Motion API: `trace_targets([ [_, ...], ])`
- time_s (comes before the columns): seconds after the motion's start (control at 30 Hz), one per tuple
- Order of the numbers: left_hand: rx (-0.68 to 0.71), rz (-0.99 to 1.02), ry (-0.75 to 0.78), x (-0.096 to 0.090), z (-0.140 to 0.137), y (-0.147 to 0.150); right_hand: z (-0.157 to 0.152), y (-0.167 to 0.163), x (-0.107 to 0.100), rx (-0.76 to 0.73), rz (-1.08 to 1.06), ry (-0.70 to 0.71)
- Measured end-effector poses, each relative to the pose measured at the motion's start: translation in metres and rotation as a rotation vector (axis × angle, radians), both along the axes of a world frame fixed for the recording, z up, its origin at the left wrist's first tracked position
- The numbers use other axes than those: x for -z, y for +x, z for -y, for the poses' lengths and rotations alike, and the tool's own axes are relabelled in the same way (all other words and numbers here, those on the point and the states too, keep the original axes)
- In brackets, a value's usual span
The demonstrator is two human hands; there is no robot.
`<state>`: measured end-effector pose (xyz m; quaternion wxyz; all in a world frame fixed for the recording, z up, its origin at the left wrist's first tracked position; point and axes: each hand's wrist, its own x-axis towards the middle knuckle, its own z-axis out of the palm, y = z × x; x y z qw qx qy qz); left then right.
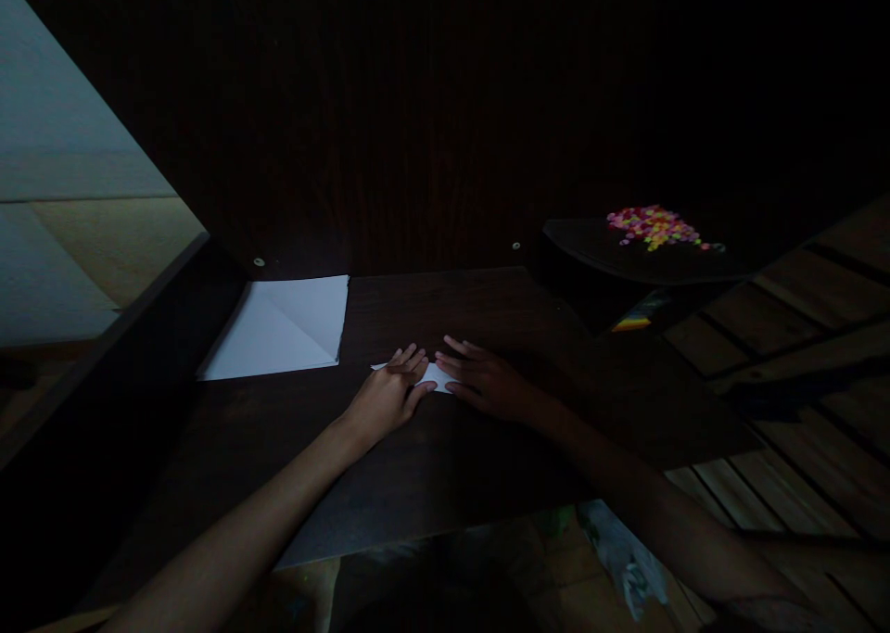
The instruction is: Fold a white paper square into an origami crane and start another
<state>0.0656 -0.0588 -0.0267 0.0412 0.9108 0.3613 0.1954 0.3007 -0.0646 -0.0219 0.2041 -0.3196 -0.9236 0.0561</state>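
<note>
A small white piece of paper (pixel 436 379), seemingly folded, lies on the dark wooden desk (pixel 445 309) in front of me. On its left part my left hand (pixel 398 385) rests with the fingers stretched out, covering much of it. From the other side my right hand (pixel 483 378) lies flat over its right end, fingers spread. Between the two thumbs a strip of the paper shows; the rest is hidden beneath the hands.
A stack of white paper sheets (pixel 285 327) lies at the back left by the side panel. On a curved shelf (pixel 577 239) at the right is a heap of small colourful pieces (pixel 654 225). Below it is a rainbow-striped item (pixel 634 321). A plastic bag (pixel 622 550) lies under the desk's front edge.
</note>
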Motion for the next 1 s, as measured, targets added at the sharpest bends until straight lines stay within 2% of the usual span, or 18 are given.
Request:
trace_targets([
  [0.13,-0.014,0.032,-0.046,-0.001,-0.001,0.0,0.001,-0.001,0.001,0.011,0.018,0.043],
  [0.27,-0.01,0.011,-0.044,-0.001,0.0,0.0,0.001,-0.005,0.003,0.016,0.001,0.145],
  [0.5,-0.008,0.057,-0.09,0.001,0.0,0.0,-0.008,-0.015,0.006,0.154,-0.02,0.243],
  [0.67,-0.032,0.118,-0.157,-0.004,0.0,0.001,-0.009,-0.022,0.002,0.23,0.001,0.199],
  [0.8,-0.013,0.163,-0.186,-0.004,-0.001,0.001,-0.012,-0.026,0.0,0.319,-0.116,0.057],
  [0.9,-0.009,0.164,-0.191,-0.003,-0.001,0.001,-0.015,-0.027,-0.004,0.312,-0.127,-0.032],
  [1.0,-0.004,0.145,-0.168,-0.002,-0.001,0.0,-0.014,-0.027,-0.008,0.278,-0.01,-0.013],
])
